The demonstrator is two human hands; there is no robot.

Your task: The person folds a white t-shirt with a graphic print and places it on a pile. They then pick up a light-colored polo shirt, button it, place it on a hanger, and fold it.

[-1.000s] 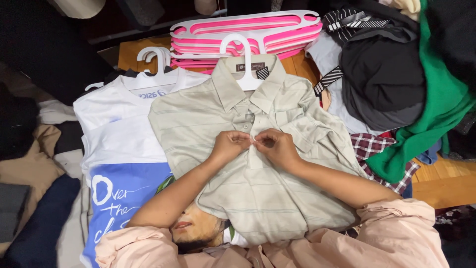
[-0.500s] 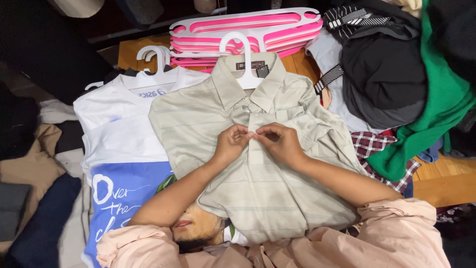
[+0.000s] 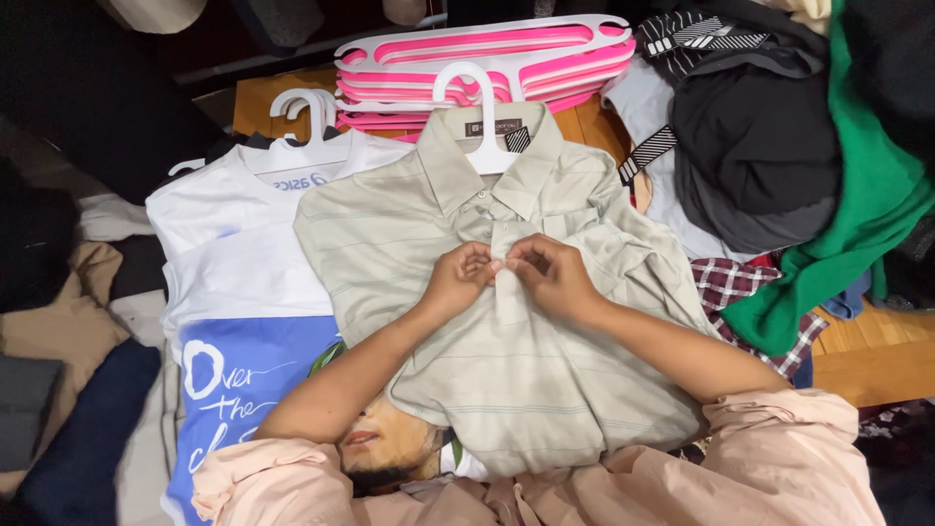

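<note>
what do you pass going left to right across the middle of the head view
dark and tan clothes → white and blue t-shirt → beige polo shirt → left hand → right hand → plaid cloth → green garment

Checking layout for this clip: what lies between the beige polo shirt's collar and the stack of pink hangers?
In the head view, a white hanger runs from the beige polo shirt collar up over the pink hangers, with bare wooden surface alongside.
</note>
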